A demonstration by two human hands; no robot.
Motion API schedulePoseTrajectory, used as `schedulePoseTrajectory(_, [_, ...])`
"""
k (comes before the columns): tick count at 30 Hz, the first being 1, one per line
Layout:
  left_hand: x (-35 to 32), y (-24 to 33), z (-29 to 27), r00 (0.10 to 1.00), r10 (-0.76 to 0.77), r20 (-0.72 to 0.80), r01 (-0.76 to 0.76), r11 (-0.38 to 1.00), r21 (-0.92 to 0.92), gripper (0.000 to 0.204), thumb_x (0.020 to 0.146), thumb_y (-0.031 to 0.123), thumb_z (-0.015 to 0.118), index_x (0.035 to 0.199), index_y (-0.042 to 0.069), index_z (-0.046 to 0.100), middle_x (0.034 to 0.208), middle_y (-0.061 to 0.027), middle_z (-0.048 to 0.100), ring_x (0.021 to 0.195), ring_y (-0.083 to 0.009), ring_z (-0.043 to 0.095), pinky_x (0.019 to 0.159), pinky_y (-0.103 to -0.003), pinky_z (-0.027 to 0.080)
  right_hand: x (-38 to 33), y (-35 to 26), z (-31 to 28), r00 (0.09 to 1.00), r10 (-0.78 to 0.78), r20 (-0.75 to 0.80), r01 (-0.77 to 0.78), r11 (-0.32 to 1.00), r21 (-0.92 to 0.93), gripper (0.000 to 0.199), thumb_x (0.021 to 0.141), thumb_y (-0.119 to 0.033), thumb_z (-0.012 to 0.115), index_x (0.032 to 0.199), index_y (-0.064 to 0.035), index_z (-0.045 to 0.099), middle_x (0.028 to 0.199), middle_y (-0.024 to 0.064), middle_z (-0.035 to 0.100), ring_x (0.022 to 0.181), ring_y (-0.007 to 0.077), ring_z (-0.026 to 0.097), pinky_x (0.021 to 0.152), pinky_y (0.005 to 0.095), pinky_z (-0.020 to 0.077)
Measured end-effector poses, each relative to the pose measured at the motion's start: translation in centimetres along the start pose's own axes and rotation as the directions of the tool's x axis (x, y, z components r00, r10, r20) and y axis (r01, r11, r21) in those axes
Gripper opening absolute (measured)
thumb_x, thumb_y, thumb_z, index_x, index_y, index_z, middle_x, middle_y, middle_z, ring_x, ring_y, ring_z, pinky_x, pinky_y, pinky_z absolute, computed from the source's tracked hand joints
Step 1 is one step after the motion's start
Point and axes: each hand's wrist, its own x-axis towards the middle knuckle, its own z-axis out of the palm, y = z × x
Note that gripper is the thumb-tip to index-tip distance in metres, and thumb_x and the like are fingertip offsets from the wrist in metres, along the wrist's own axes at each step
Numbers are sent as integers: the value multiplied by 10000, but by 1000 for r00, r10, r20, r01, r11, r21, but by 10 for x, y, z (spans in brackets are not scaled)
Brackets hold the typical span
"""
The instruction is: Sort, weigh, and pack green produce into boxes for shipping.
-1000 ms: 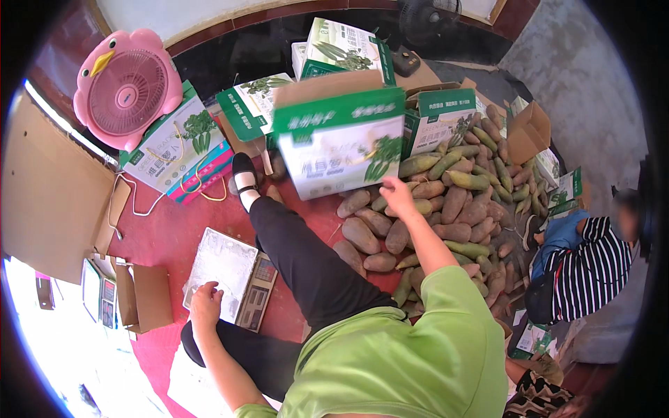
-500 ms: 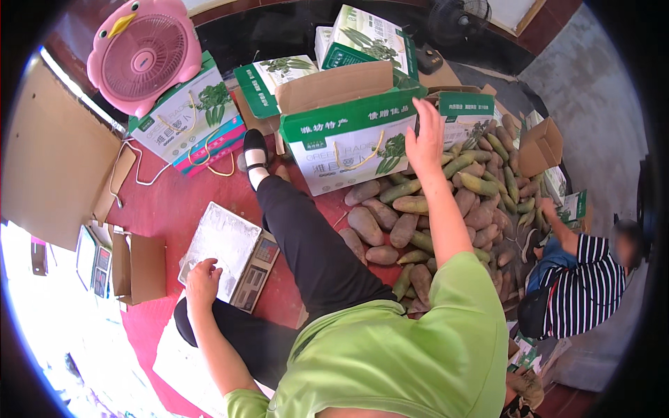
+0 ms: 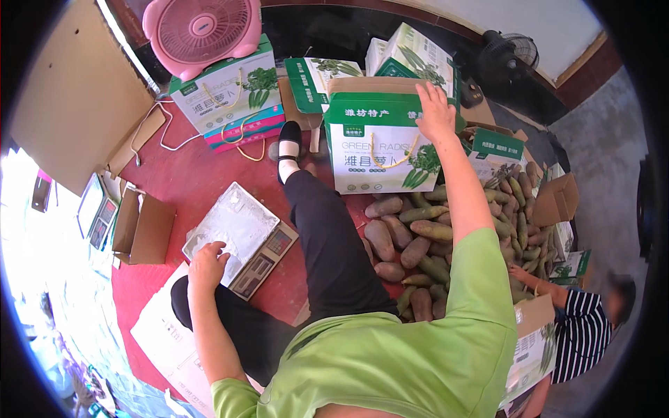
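Observation:
My right hand (image 3: 437,111) rests on the top right edge of a white-and-green carton (image 3: 352,164), its fingers stretched over the green panel. The carton stands upright, with radishes printed on its front, a yellow cord handle and a brown flap at the back; its inside is hidden. My left hand (image 3: 208,266) hovers at the near left corner of a flat digital scale (image 3: 233,219), fingers loosely apart and holding nothing. The scale's pan looks whitish and worn. Radishes (image 3: 416,252), green and earth-covered, lie heaped beside the carton on the right.
A pink fan (image 3: 202,31) sits on another carton (image 3: 226,97) at the far left. An open brown box (image 3: 150,226) stands left of the scale. A person in a striped top (image 3: 584,327) reaches into the heap at right, near a white carton (image 3: 533,352). A black fan (image 3: 512,59) is behind.
My right hand has come from the carton's right corner onto its top edge. The view has shifted, and a carton now shows beside the other person. My left hand stays by the scale.

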Motion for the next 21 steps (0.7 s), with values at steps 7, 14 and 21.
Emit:
schedulePoseTrajectory(7, [-8, -8, -6, 995, -91, 37, 91, 996, 4, 253, 816, 197, 638, 1044, 89, 652, 1021, -136, 650, 950, -312, 621, 815, -419, 483, 10, -12, 6, 996, -11, 87, 17, 997, -69, 605, 684, -83, 699, 1248, -181, 503, 1280, 45, 500, 1239, 246, 416, 899, 524, 376])
schedulePoseTrajectory(14, [-13, -16, -10, 996, -73, 51, 73, 997, 8, 266, 816, 214, 638, 1048, 84, 649, 1010, -128, 652, 967, -307, 616, 824, -413, 485, -13, -2, 0, 965, -193, 176, 182, 981, 73, 228, 685, -163, 690, 908, -132, 655, 976, 89, 650, 971, 295, 599, 800, 470, 402])
schedulePoseTrajectory(21, [-12, -22, -4, 999, -30, -12, 30, 999, -31, 263, 813, 214, 626, 1038, 80, 654, 985, -133, 659, 918, -308, 624, 811, -407, 488, -5, -24, -42, 963, -270, 14, 268, 958, 103, 229, 711, -199, 695, 919, -111, 658, 942, 86, 651, 937, 298, 605, 770, 463, 433])
